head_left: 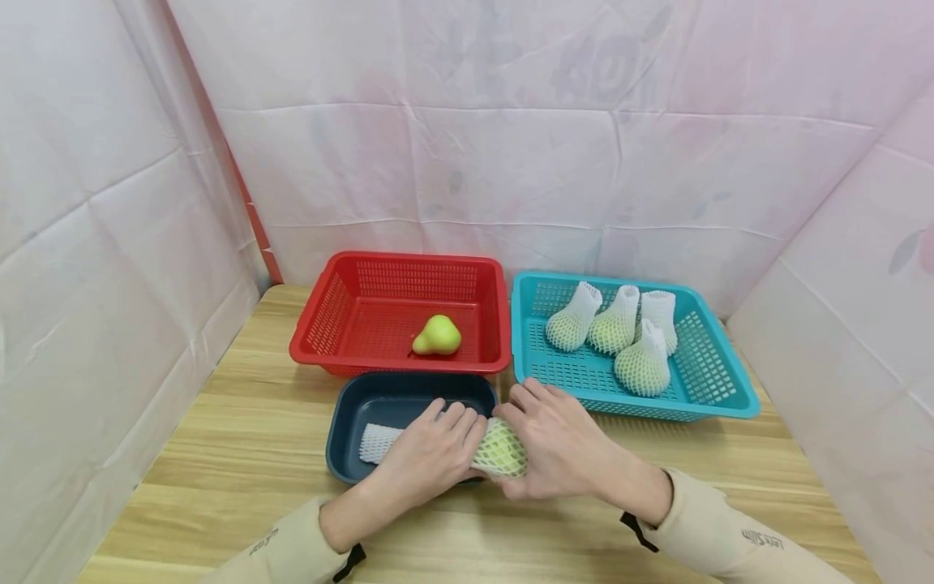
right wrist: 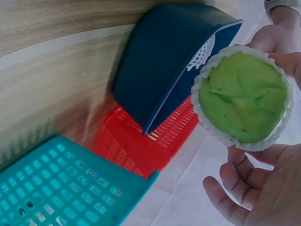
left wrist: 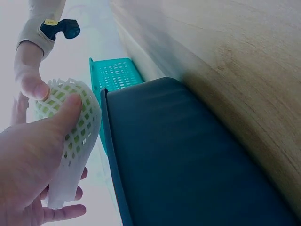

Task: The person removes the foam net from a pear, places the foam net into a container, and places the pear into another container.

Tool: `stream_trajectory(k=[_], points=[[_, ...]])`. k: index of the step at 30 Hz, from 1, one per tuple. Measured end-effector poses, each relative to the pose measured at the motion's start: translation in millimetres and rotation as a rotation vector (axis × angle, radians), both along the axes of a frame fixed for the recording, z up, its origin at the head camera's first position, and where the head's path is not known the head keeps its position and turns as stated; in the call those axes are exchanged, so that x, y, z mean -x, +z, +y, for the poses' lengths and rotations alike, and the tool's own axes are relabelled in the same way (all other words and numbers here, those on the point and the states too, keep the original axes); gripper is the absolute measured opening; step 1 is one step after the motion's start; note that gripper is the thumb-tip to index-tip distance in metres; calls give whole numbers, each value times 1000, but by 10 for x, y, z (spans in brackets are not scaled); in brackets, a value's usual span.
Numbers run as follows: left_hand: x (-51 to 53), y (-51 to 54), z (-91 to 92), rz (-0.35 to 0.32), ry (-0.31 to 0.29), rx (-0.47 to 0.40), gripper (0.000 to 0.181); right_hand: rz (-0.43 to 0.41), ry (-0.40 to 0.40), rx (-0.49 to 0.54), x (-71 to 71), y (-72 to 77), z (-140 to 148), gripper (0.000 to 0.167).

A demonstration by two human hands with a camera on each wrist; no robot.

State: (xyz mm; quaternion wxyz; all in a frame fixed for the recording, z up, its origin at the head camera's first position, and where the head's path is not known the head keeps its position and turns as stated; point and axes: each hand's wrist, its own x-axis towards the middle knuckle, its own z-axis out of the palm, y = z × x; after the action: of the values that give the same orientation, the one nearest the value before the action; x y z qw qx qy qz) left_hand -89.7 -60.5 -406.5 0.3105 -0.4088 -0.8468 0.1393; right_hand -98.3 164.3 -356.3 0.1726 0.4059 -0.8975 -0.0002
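Examining the head view: the left hand (head_left: pixel 432 444) is curled round the narrow end of a foam net (head_left: pixel 490 462), the right hand (head_left: pixel 558 442) grips its wide end with bent fingers; the held pear (head_left: pixel 508 446) lies sideways inside, at the right end of the navy tray (head_left: pixel 334 442), where another net (head_left: pixel 378 442) lies; the far left red basket (head_left: pixel 379 324) holds one bare pear (head_left: pixel 440 335), the far right blue basket (head_left: pixel 704 381) four netted pears (head_left: pixel 572 328), apparently to keep bare and wrapped fruit apart.

Left wrist view: the thumb presses the mesh, fingers behind, probably for steadiness; white foam, diamond gaps over the bulge, closing towards the tail.

Right wrist view: right fingers half-bent, loosely spread beneath the net's scalloped mouth; the fruit's base is round, green, dimpled; tray walls smooth, basket walls slotted.
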Motion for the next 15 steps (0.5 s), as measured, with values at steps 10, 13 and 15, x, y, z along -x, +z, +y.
stream_trajectory(k=[10, 13, 15], points=[[-4, -25, -35, -63, 16, -15, 52, -39, 3, 53, 13, 33, 58, 85], [-1, -24, -57, -84, 19, -37, 53, -59, -12, 76, 14, 53, 91, 94], [1, -18, -70, -94, 18, -53, 53, -70, -13, 103, 15, 68, 122, 98]])
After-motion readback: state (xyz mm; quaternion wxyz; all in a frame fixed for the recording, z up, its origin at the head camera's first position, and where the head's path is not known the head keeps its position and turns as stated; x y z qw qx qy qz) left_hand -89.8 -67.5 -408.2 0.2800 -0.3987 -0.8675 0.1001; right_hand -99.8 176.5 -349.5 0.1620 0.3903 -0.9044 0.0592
